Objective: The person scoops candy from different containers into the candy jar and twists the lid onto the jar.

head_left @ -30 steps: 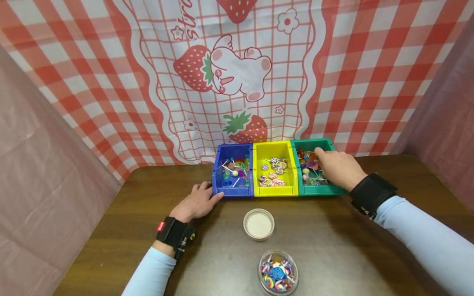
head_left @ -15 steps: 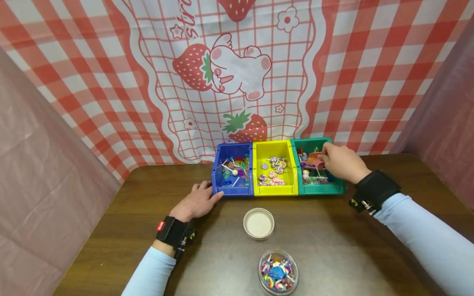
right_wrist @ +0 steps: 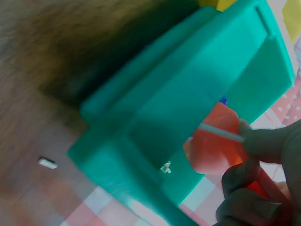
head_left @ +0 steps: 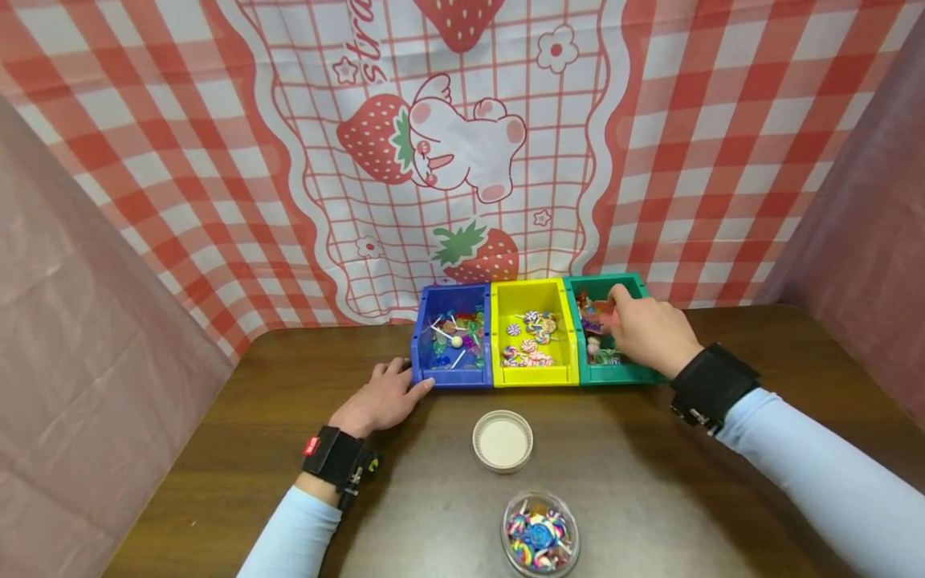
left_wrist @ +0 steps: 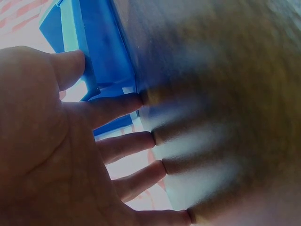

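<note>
Nearest, a knock from a sleeve or wrist strap could tip the clear round jar and scatter its miniature swirl lollipops and colourful charms, which crowd up near its rim. Just beyond it on the wooden table sits a shallow cream dish with a patterned rim, nothing in it; it could be shoved aside in the same way. Farther on, the left hand has its fingers spread, their tips on the table and the thumb against the blue bin; if that thumb slackened, the row of bins might slide under a push. The blue bin holds translucent pieces and white-stemmed lollipops, with one pale ball; the adjoining yellow bin holds swirl lollipops in clusters. At the row's other end, the right hand grips a pinkish-red scoop by its handle, inside the green bin among mixed charms, partly hidden by the hand. A white stick lies across the scoop, near the thumb, and would likely roll off if the scoop tilted or caught the wall. How full the scoop is, I cannot tell. Behind hangs a red-checked strawberry cloth.
</note>
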`<state>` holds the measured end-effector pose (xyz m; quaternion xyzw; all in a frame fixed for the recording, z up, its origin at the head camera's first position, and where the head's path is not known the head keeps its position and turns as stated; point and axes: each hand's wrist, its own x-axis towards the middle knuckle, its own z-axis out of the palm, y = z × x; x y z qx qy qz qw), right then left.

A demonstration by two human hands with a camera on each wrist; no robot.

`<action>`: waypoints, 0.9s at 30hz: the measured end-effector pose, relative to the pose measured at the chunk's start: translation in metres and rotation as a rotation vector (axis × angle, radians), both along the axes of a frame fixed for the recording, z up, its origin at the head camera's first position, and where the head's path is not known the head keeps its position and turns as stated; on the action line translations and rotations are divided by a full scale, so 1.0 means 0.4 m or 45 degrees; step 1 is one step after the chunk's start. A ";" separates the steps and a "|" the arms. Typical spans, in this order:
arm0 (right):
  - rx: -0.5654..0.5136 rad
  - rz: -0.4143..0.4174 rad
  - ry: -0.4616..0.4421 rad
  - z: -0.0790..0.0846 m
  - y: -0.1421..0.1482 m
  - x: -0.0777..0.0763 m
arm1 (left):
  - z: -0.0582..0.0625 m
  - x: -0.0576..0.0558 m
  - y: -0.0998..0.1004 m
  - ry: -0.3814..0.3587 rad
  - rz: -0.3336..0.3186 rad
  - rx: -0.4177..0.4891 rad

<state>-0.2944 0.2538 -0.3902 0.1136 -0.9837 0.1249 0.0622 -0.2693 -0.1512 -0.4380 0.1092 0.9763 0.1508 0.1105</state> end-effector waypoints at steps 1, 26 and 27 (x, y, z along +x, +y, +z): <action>-0.004 -0.010 -0.001 0.002 0.000 0.001 | 0.000 0.000 0.000 0.001 -0.002 0.002; -0.057 0.124 0.147 -0.020 0.047 0.032 | 0.003 -0.002 0.000 -0.001 0.008 0.003; -0.046 0.128 0.152 -0.021 0.045 0.028 | 0.003 -0.001 0.000 -0.001 0.008 0.003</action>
